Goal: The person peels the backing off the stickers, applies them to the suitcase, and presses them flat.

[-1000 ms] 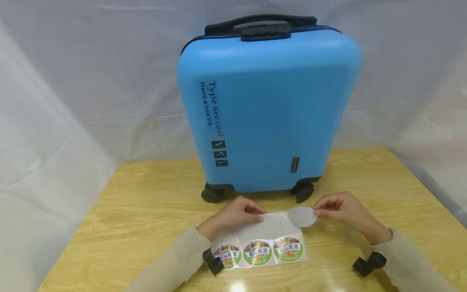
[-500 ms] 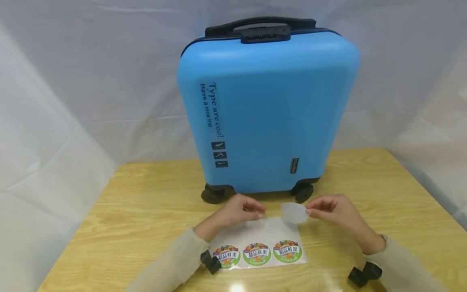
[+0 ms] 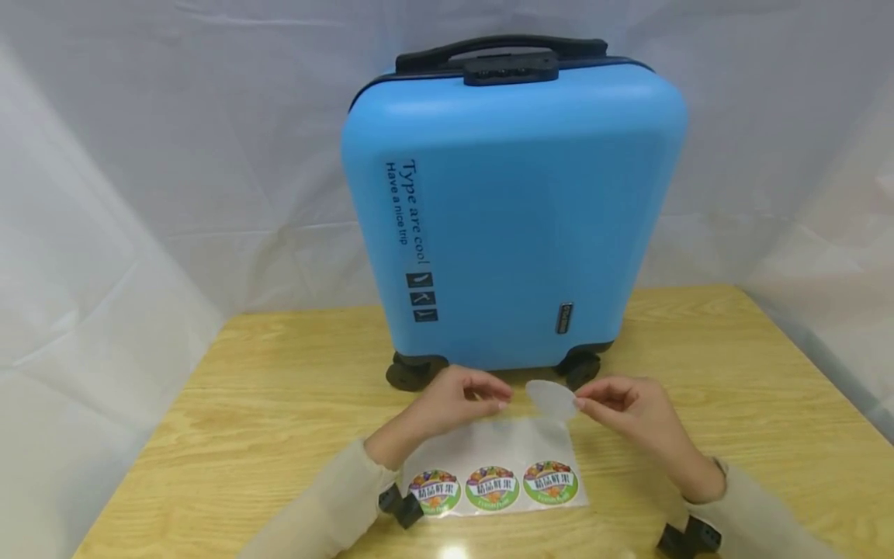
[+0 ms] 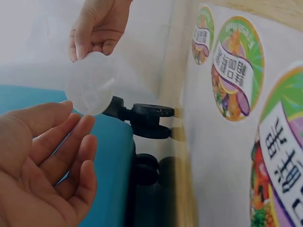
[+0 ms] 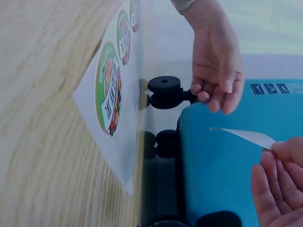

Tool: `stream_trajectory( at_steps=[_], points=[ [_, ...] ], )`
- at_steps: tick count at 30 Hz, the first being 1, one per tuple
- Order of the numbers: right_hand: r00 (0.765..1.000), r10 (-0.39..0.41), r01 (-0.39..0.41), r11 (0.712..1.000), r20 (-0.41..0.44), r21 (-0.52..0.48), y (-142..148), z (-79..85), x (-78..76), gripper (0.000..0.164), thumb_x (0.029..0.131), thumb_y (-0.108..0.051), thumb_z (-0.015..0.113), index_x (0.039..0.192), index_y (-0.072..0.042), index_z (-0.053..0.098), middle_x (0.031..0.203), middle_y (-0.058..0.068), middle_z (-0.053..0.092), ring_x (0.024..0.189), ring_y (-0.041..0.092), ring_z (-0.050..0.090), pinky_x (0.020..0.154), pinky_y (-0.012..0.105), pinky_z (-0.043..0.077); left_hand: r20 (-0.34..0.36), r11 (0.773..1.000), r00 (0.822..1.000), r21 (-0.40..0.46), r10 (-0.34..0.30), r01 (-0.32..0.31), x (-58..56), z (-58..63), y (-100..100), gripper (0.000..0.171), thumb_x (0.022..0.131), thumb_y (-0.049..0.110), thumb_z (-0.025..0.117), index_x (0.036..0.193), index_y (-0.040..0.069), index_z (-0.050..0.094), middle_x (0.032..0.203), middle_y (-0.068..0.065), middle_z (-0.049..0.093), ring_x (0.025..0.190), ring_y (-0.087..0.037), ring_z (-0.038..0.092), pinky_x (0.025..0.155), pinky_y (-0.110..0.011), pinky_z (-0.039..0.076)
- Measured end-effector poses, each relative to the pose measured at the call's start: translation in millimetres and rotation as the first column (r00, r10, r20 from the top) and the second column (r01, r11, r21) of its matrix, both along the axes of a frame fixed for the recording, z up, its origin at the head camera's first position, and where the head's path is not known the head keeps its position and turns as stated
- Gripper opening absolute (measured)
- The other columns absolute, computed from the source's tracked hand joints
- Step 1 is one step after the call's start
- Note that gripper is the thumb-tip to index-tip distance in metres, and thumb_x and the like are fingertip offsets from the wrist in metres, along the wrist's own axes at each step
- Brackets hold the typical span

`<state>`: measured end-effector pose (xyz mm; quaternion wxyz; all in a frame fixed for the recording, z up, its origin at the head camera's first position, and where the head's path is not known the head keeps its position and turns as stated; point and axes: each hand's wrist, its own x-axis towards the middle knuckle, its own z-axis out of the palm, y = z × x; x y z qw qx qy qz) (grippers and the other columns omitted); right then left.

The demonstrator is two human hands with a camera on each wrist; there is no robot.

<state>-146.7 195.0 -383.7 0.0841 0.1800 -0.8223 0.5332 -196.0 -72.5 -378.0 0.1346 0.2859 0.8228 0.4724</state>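
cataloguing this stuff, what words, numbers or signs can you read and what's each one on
"Type are cool": blue suitcase
"Have a nice trip": same suitcase, above three pictograms
"精品鲜果": fruit stickers
Too small or blurred: dark badge, lock digits, stickers' bottom lettering

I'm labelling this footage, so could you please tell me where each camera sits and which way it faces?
Head: on the head, facing forward and down at the suitcase, table and sticker sheet; left hand, right hand and sleeves show.
Left wrist: on that wrist, facing across toward the right hand and white circle; both hands show.
Right wrist: on that wrist, facing across toward the left hand; both hands show.
The wrist views share the suitcase and white circle.
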Motion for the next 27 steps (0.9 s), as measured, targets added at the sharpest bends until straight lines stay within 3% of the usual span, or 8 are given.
stream_trajectory(
  at_steps=[6, 13, 27],
  points=[
    [0.999, -0.009, 0.009, 1.0, -0.032, -0.017, -9, 3.1, 1.5, 0.006, 0.083, -0.004, 0.07, 0.089, -0.002, 0.071, 0.081, 0.006, 0.071, 0.067, 0.005, 0.065, 0.057, 0.023, 0.054, -0.06, 1.0, 0.998, 0.023, -0.007, 0.008, 9.2, 10.4, 5, 0.02, 0.086, 0.017, 0.069, 0.104, 0.008, 0.072, 0.093, -0.001, 0.071, 0.077, -0.008, 0.059, 0.068, -0.022, 0.049],
    [0.996, 0.03, -0.036, 0.996, -0.088, -0.077, -18, 5.8, 1.1, 0.007, 0.083, 0.002, 0.068, 0.09, 0.001, 0.07, 0.081, 0.011, 0.07, 0.069, 0.006, 0.066, 0.059, 0.023, 0.055, -0.076, 0.999, 0.997, 0.034, 0.021, -0.018, 17.5, 19.2, 12, 0.017, 0.086, 0.016, 0.069, 0.102, 0.012, 0.073, 0.09, 0.003, 0.071, 0.077, -0.005, 0.059, 0.069, -0.022, 0.05],
    [0.977, 0.052, -0.07, 0.994, -0.206, -0.082, -30, 2.5, 7.7, 0.014, 0.08, 0.008, 0.068, 0.089, -0.002, 0.072, 0.08, 0.005, 0.071, 0.067, 0.007, 0.063, 0.056, 0.023, 0.052, -0.091, 0.994, 0.994, 0.097, 0.057, -0.048, 25.3, 22.5, 19, 0.013, 0.088, 0.02, 0.067, 0.099, 0.016, 0.075, 0.092, 0.006, 0.071, 0.076, -0.006, 0.059, 0.069, -0.024, 0.05]
  ],
)
